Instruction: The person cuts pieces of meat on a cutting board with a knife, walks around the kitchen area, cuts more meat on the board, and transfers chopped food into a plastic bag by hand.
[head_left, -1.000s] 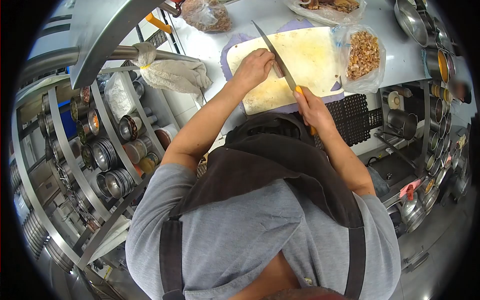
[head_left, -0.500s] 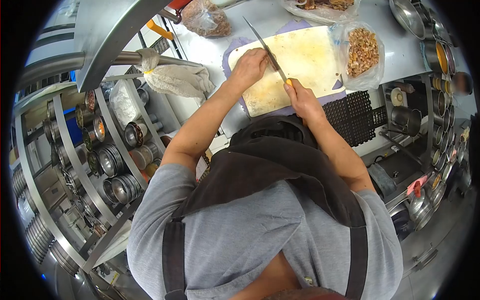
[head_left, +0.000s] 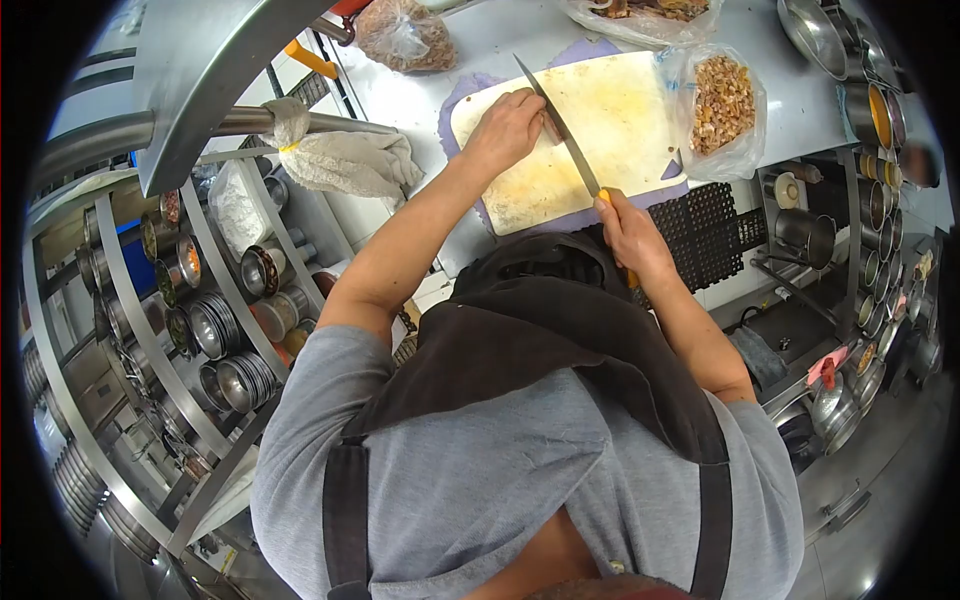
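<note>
My right hand (head_left: 637, 238) is wrapped round the yellow handle of a long knife (head_left: 568, 137). The blade lies slantwise over a cream cutting board (head_left: 620, 110), its tip pointing to the far side. Just left of the blade, the curled fingers of my left hand (head_left: 508, 130) press on a small brownish-pink piece of food (head_left: 553, 133). Most of that piece is hidden under the fingers, and its kind is unclear. A purple cloth (head_left: 447, 125) shows from under the board.
Right of the board sits an open plastic bag of diced pieces (head_left: 724, 105). Another bag (head_left: 650, 12) with dark brown chunks lies at the back, and a tied bag (head_left: 405, 35) at the back left. A towel (head_left: 345, 160) hangs from a rail. Metal bowls (head_left: 240, 380) fill shelves at left.
My right hand has drawn the knife nearer to my body and slightly right. The left hand has shifted a little, still pressing beside the blade, and more of the brownish-pink piece shows.
</note>
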